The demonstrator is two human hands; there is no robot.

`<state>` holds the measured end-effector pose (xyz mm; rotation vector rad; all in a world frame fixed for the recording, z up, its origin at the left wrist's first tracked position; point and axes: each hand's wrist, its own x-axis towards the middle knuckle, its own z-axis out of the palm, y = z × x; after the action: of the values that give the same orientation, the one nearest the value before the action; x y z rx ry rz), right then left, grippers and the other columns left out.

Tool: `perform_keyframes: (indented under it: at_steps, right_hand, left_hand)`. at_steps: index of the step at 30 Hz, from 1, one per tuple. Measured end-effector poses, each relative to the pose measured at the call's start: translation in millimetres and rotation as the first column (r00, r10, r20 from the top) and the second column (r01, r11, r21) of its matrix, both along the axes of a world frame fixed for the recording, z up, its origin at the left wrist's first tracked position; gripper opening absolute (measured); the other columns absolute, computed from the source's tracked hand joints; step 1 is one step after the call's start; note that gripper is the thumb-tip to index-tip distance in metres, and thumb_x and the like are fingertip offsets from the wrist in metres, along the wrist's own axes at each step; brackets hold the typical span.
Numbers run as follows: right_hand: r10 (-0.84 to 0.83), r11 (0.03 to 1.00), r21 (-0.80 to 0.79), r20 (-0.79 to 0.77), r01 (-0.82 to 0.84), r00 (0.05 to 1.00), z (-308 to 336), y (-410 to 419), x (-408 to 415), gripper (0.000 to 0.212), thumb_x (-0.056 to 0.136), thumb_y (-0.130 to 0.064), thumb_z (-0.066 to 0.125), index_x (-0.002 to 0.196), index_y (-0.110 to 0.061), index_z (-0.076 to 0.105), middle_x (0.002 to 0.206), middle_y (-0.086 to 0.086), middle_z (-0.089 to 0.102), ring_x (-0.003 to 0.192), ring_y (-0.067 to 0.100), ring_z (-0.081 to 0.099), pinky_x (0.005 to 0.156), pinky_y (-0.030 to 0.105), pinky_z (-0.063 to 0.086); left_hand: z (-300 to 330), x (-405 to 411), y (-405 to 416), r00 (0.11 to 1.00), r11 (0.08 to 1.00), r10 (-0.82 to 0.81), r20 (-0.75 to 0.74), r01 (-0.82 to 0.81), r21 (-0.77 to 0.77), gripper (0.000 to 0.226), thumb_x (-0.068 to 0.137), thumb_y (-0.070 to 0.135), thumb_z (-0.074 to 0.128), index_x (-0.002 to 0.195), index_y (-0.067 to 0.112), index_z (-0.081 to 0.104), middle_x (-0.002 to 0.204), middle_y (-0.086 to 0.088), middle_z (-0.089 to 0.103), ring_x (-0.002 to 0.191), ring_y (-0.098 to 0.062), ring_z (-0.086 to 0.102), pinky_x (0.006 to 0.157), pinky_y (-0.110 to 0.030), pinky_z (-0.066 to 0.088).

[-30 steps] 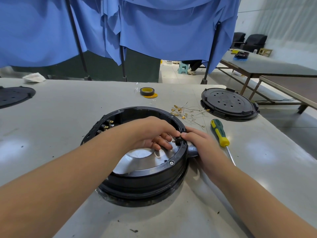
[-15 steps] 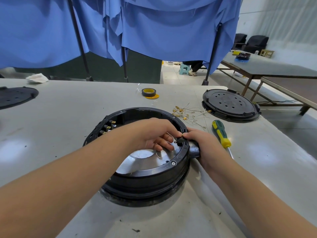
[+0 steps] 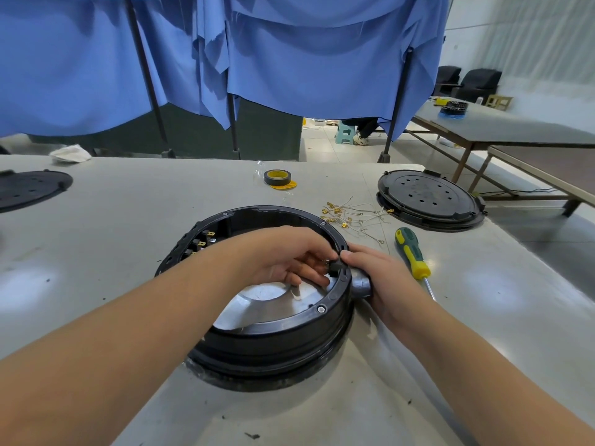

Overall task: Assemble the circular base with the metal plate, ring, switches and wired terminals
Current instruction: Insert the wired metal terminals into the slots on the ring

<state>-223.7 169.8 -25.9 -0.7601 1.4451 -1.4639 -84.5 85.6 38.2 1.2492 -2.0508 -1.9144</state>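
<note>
Head view: I'm seating a small black switch [image 3: 335,266], both hands [image 3: 289,255] [image 3: 376,275] pinching it at the round black plastic base's rim [image 3: 335,297]; next, press home.

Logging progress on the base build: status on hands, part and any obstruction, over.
Left hand and right hand pinch a small black part at the base rim. Plate seated inside. Screwdriver and terminals lie clear, nothing in the way.

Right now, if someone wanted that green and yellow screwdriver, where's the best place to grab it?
Take the screwdriver by its thick green and yellow handle, coming down from above. It lies flat on the table to the right of the right hand, handle pointing away, thin shaft toward the person, and nothing covers the handle.
</note>
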Motion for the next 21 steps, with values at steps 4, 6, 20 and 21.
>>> perform_keyframes:
  at_steps: [4, 6, 20, 21]
  right_hand:
    - [0.0, 1.0, -0.012, 0.013, 0.0, 1.0, 0.4, 0.1, 1.9, 0.044, 0.07, -0.023, 0.069, 0.113, -0.016, 0.068, 0.103, 0.01, 0.073, 0.097, 0.026, 0.069, 0.088, 0.04, 0.054]
    - [-0.039, 0.999, -0.006, 0.022, 0.039, 0.999, 0.0, -2.2, 3.2, 0.039, 0.066, -0.023, 0.069, 0.104, -0.018, 0.07, 0.096, 0.009, 0.074, 0.091, 0.025, 0.07, 0.078, 0.036, 0.054]
    - [-0.14, 0.99, -0.006, -0.022, 0.14, 0.99, 8.0, -0.3, 8.4, 0.017, 0.079, -0.01, 0.067, 0.091, -0.02, 0.072, 0.099, 0.01, 0.072, 0.097, 0.025, 0.067, 0.09, 0.041, 0.053]
    - [-0.139, 0.99, -0.013, -0.04, 0.139, 0.989, 9.7, 2.1, 10.0, 0.019, 0.078, -0.011, 0.068, 0.094, -0.02, 0.072, 0.102, 0.009, 0.071, 0.1, 0.025, 0.066, 0.093, 0.042, 0.052]
  left_hand:
    - [1.2, 1.0, 1.5, 1.0, 1.0, 0.002, -0.003, -0.002, 0.014, 0.009, 0.092, 0.015, 0.057, 0.085, 0.011, 0.062, 0.057, 0.005, 0.063, 0.056, -0.009, 0.066, 0.05, -0.017, 0.034]
    - [1.4, 0.9, 1.9, 1.0, 1.0, 0.006, -0.005, -0.006, 0.017, 0.009, 0.091, 0.014, 0.057, 0.084, 0.011, 0.062, 0.056, 0.005, 0.062, 0.057, -0.009, 0.066, 0.049, -0.017, 0.034]
    - [5.1, -1.9, 7.5, 0.999, 0.992, 0.035, 0.007, -0.034, -0.118, 0.011, 0.091, 0.013, 0.059, 0.1, 0.006, 0.061, 0.081, -0.006, 0.059, 0.066, -0.018, 0.066, 0.054, -0.024, 0.042]
    - [5.5, -2.3, 7.7, 0.999, 0.986, 0.028, 0.017, -0.025, -0.164, 0.013, 0.091, 0.014, 0.06, 0.101, 0.006, 0.061, 0.082, -0.006, 0.06, 0.068, -0.02, 0.068, 0.055, -0.025, 0.045]
